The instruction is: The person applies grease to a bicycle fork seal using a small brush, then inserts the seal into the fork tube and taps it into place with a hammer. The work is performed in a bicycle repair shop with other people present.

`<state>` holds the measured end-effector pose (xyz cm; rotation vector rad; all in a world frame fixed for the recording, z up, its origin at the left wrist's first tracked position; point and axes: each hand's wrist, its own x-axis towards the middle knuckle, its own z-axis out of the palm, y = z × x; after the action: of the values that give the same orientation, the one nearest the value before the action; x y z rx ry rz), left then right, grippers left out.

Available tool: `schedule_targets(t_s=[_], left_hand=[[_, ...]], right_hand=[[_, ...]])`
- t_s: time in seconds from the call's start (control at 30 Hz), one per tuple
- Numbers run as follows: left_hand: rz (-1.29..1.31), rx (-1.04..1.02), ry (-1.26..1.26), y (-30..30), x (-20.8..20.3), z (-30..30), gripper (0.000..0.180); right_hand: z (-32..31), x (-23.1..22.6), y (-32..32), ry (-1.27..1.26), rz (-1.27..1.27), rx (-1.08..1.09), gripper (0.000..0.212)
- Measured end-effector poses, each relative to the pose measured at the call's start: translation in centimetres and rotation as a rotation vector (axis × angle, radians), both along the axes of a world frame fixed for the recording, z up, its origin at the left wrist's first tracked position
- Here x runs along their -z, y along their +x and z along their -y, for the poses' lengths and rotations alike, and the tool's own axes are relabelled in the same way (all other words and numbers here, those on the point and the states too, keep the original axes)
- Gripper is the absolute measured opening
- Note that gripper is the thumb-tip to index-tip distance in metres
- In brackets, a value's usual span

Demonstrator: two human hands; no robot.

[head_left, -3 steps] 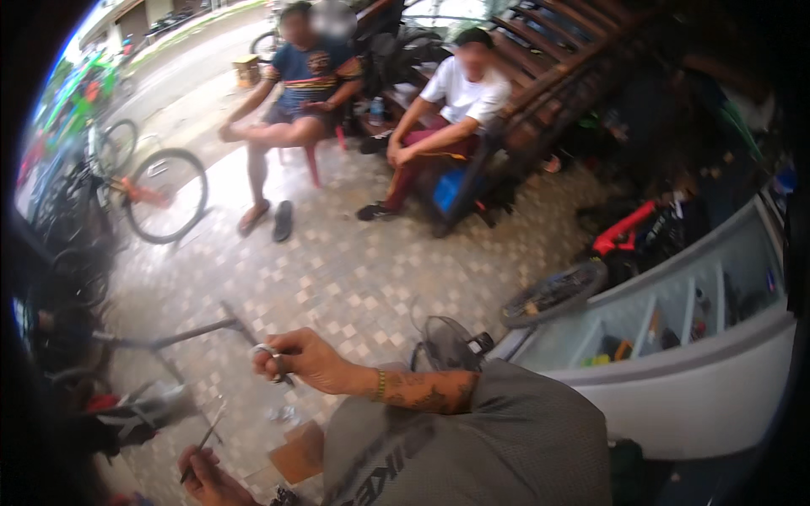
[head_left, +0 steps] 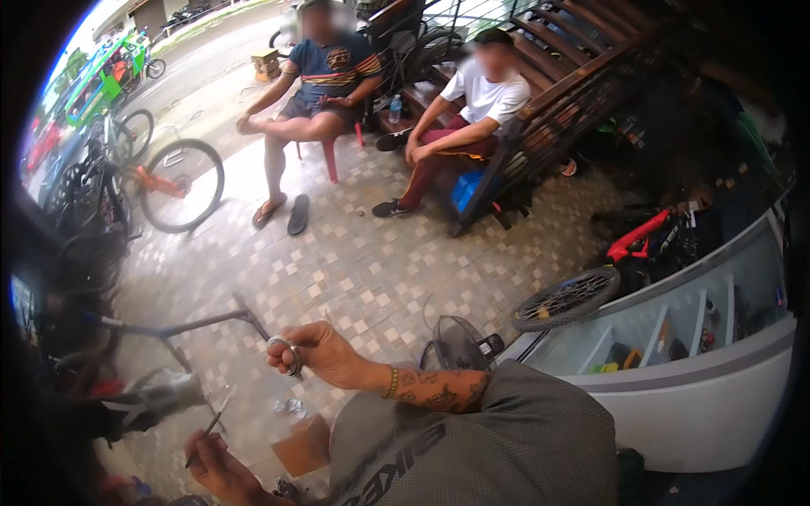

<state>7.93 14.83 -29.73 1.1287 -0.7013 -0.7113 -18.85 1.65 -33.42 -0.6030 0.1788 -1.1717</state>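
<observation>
My right hand (head_left: 316, 354) has its fingers closed around a silver metal ring (head_left: 291, 357), possibly a bearing; the ring's exact kind is unclear. Lower down to the left, my left hand (head_left: 218, 470) grips a slender tool (head_left: 217, 423) with a dark shaft and a pale, pointed end. Whether it is a pick or a brush cannot be made out. Just beyond my right hand, the end of a dark bicycle frame (head_left: 202, 322) reaches in from the left, close to the ring. My fingers hide part of both held things.
A cardboard box (head_left: 302, 445) and clear plastic (head_left: 291, 408) lie on the tiled floor below my hands. To the right are a black fan (head_left: 456, 341), a bicycle wheel (head_left: 567, 300) and a glass display case (head_left: 658, 337). Two people sit ahead near wooden stairs (head_left: 557, 63); bicycles stand at left.
The whole view has shifted slightly, with the background lower and further right in the picture, and looks sharper. Both hands keep hold of the same things.
</observation>
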Motion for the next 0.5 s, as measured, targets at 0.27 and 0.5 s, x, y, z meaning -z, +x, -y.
schedule_targets(t_s=[0.27,0.5], left_hand=[[-0.188,0.092,-0.100,-3.7,-1.2,2.1,0.024],[0.290,-0.174,0.014,-6.9,-3.8,2.7,0.028]], right_hand=[[0.8,-0.9,-1.0,0.035,-0.107,-0.023,0.020],[0.8,-1.4,-1.7,-0.351,-0.414,0.238,0.021]])
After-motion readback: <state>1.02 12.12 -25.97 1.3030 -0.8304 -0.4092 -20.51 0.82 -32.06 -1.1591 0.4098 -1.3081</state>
